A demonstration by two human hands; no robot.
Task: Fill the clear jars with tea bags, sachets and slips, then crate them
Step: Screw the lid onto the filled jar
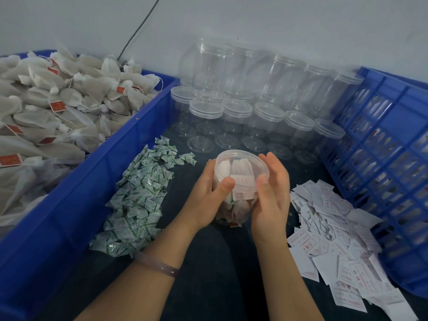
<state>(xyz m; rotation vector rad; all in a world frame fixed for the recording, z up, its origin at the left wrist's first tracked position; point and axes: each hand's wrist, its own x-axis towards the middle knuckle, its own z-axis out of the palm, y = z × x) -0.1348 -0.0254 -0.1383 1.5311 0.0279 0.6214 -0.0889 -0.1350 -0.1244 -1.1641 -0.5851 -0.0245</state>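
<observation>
Head cam is looking down at a dark bench [220, 279], and both hands are on one clear jar [240, 205] right in the middle of it. The left hand [206, 195] grips the jar from the left side, with the thumb laid across the front. The right hand [273, 198] cups the other side, its fingers curved round the edge of the lid [240, 158] and its thumb pressed just under the rim. So both hands are grasping the jar.

The jar is packed with tea bags, and a white slip with red print sits against the front wall. I honestly can't tell if its base is touching the bench or just held above it.

Left of the jar there's a pile of green-and-white sachets [136, 200]. Beyond those is a big blue bin [88, 200] heaped with tea bags [58, 107] that have little red tags. On the right there's a messy spread of slips [335, 235], with a blue slotted crate [382, 135] just beside them. Pale shapes show through the slots, but it's too blurry to say what they are.

Behind the jar is a stack of empty jars [236, 112] with lids on, two layers high against the wall [278, 19]. There's a pinkish bracelet [157, 265] on the left wrist, and a dark cable [139, 28] runs down the wall.
</observation>
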